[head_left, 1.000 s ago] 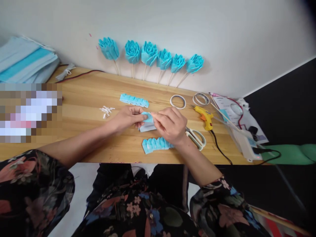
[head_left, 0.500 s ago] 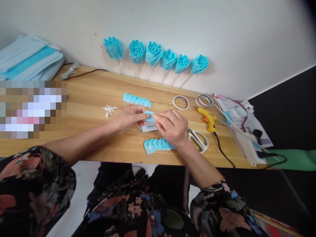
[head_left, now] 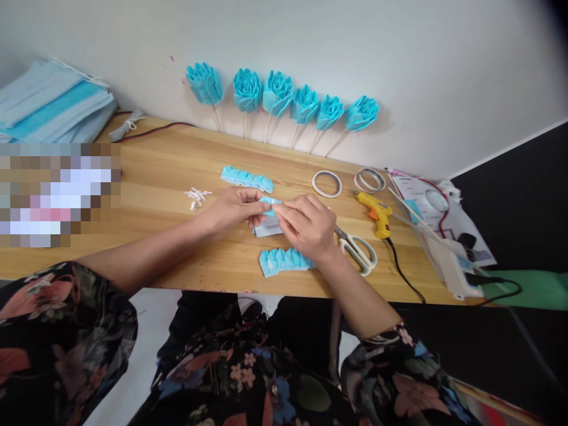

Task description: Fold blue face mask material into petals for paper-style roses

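Note:
My left hand [head_left: 235,208] and my right hand [head_left: 306,228] meet over the middle of the wooden table [head_left: 168,171], both pinching a small folded blue mask piece [head_left: 268,218]. A pleated blue strip [head_left: 284,260] lies just in front of my right wrist. A second pleated blue strip [head_left: 247,178] lies behind my hands. Small white scraps [head_left: 197,196] sit to the left of my left hand.
Several blue mask flowers on sticks [head_left: 284,100] lean on the wall. White-handled scissors [head_left: 358,249], two tape rolls [head_left: 326,183], a yellow glue gun [head_left: 375,213] with its black cord and a power strip [head_left: 452,266] lie to the right. Stacked blue masks [head_left: 48,103] sit far left.
My hands have stayed together on the blue piece with only small finger movements. The view has shifted slightly.

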Demonstrator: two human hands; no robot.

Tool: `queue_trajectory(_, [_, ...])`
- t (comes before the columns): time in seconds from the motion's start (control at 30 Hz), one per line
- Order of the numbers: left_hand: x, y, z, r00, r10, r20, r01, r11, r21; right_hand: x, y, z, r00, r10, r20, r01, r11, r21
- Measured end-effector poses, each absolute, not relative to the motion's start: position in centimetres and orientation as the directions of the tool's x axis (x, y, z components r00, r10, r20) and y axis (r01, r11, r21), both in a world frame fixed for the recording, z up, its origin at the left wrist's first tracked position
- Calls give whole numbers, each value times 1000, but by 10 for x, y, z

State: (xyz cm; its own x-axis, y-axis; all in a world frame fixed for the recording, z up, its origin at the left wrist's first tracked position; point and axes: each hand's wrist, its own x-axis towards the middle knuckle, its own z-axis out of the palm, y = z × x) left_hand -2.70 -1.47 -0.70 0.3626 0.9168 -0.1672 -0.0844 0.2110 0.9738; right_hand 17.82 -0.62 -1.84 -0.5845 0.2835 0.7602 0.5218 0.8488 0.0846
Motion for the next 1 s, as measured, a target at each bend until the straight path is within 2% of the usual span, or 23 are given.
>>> queue_trajectory(0.1, [-27, -14, -10, 341, 927, -157, -96, 201, 975, 178, -6, -19, -586, 312, 748, 521, 852, 52])
queue_trajectory(0.23, [-28, -11, -12, 316, 936, -153, -98, 193, 976, 177, -8, -18, -576, 442, 688, 547, 833, -78])
queue_trajectory(0.4, [-31, -9, -9, 358, 921, -153, 37, 150, 988, 178, -7, -15, -404, 632, 661, 471, 763, -442])
queue_trajectory(0.47, [-32, -10, -9, 377, 915, -140, 98, 111, 989, 178, -5, -15, -385, 717, 581, 419, 697, -582])
queue_trajectory(0.53, [-31, -11, -9, 401, 909, -115, 142, 63, 988, 177, -5, -17, -407, 771, 490, 388, 632, -671])
queue_trajectory(0.67, [-31, -12, -12, 434, 900, -49, 189, -38, 981, 172, -4, -20, -425, 811, 402, 369, 561, -741])
queue_trajectory(0.83, [-32, -11, -11, 387, 922, -14, 181, -61, 982, 171, -5, -18, -450, 829, 333, 279, 485, -829])
queue_trajectory(1.0, [-30, -13, -5, 385, 923, 23, 204, -109, 973, 170, -5, -19, -376, 875, 306, 183, 394, -901])
